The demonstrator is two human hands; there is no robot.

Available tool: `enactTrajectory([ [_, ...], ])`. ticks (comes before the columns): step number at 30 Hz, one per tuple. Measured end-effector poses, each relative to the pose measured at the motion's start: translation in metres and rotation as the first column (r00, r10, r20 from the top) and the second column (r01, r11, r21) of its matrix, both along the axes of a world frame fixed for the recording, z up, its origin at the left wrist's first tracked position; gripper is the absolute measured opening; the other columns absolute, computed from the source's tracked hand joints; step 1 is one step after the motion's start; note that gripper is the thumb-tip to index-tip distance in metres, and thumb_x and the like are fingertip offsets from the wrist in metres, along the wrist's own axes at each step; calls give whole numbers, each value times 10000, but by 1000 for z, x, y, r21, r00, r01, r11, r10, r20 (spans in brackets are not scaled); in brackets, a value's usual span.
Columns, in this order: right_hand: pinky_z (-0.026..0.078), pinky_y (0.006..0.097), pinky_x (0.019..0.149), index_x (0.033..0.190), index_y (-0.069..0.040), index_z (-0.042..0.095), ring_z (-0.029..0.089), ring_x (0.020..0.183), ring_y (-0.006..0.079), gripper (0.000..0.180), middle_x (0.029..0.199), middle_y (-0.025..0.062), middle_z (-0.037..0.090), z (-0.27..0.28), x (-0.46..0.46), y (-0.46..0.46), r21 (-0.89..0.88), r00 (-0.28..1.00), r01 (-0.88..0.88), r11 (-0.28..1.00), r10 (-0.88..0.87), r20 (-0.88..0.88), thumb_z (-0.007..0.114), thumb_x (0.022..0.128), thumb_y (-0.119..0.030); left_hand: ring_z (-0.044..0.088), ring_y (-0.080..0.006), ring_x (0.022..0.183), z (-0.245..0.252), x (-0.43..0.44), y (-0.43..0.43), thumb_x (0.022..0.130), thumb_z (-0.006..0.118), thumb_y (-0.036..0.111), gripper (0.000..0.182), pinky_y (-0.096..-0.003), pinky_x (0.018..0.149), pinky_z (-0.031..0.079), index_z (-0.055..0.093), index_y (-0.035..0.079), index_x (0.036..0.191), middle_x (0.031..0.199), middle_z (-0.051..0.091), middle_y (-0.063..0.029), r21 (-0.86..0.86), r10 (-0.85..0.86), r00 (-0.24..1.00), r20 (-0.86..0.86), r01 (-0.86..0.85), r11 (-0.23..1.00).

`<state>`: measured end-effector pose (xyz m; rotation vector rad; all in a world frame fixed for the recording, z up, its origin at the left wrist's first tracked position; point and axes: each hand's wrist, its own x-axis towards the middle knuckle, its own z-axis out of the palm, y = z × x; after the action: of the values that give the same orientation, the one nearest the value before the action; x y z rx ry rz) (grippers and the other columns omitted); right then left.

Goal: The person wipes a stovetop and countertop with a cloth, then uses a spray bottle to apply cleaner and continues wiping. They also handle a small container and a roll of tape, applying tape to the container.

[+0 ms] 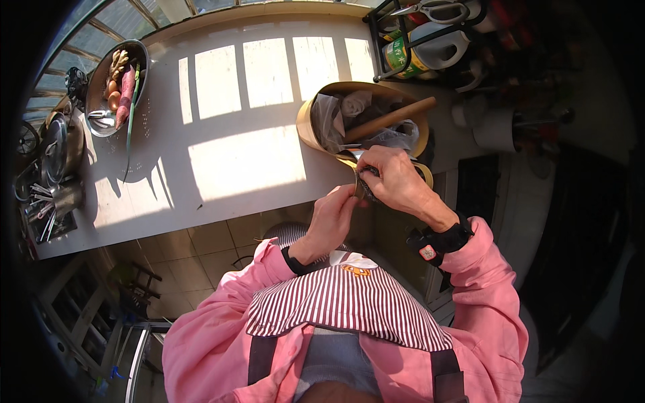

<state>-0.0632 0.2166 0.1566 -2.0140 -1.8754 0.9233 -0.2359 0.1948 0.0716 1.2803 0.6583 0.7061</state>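
Observation:
My right hand (398, 179) grips a dark, mesh-like scouring pad (371, 171), partly covered by the fingers. Just below and left of it, my left hand (326, 221) pinches a thin brownish piece (359, 190) at the counter's front edge; most of that piece is hidden, so its kind is unclear. Both hands are close together, the pad against the piece. Behind them stands an oval yellow container (305, 126) holding clear plastic bags (327, 118) and a wooden rolling pin (390, 120) that leans over its rim. A second yellow rim (427, 176) shows beside my right hand.
On the white counter (166, 136), a steel colander (145, 55) holds ginger, eggs, a long reddish root and a scallion. A lidded pot (54, 148) and a utensil holder (69, 196) stand far left. At the back right, a black rack (378, 50) bears a large jug (438, 48) and scissors (441, 11).

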Motion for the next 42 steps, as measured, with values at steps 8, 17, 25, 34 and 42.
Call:
enactTrajectory([
  [8, 524, 390, 763, 892, 12, 722, 678, 803, 338, 179, 856, 204, 692, -61, 14, 48, -379, 999, 12, 925, -27, -33, 647, 756, -78, 652, -282, 824, -4, -1, 3, 932, 527, -38, 169, -335, 749, 502, 608, -2, 1076, 914, 656, -146, -1, -85, 996, 25, 85, 996],
  [17, 499, 411, 697, 874, 18, 658, 619, 795, 357, 98, 839, 167, 622, -25, -8, -22, 262, 987, 157, 952, -160, -10, 645, 778, 4, 646, -309, 794, -2, -5, 7, 923, 552, -23, 191, -355, 711, 500, 600, -6, 1107, 915, 657, -161, -46, -157, 986, -52, 155, 987],
  [25, 482, 414, 727, 874, -2, 658, 587, 834, 341, 154, 871, 144, 623, -15, -50, -45, 482, 939, 235, 844, -326, 113, 664, 737, 66, 602, -392, 754, -2, -9, 9, 911, 576, 4, 181, -387, 658, 478, 599, -11, 1091, 854, 606, -208, 148, -71, 996, -59, 80, 986],
  [34, 494, 442, 768, 912, -28, 692, 609, 823, 377, 113, 909, 142, 658, -30, -39, -36, 406, 922, 311, 859, -376, 90, 631, 820, -53, 511, -171, 614, -7, -10, 10, 955, 563, 60, 134, -325, 601, 464, 626, -13, 1047, 747, 619, -149, 102, -97, 995, -6, 97, 990],
  [42, 490, 408, 841, 1046, -8, 666, 600, 965, 345, 275, 1007, 135, 613, -22, -49, -64, 525, 939, 181, 832, -304, 158, 655, 774, -46, 607, -143, 748, -20, -5, 4, 957, 577, 62, 180, -323, 715, 511, 609, -37, 1105, 834, 670, -165, 105, -36, 998, -43, 41, 994],
])
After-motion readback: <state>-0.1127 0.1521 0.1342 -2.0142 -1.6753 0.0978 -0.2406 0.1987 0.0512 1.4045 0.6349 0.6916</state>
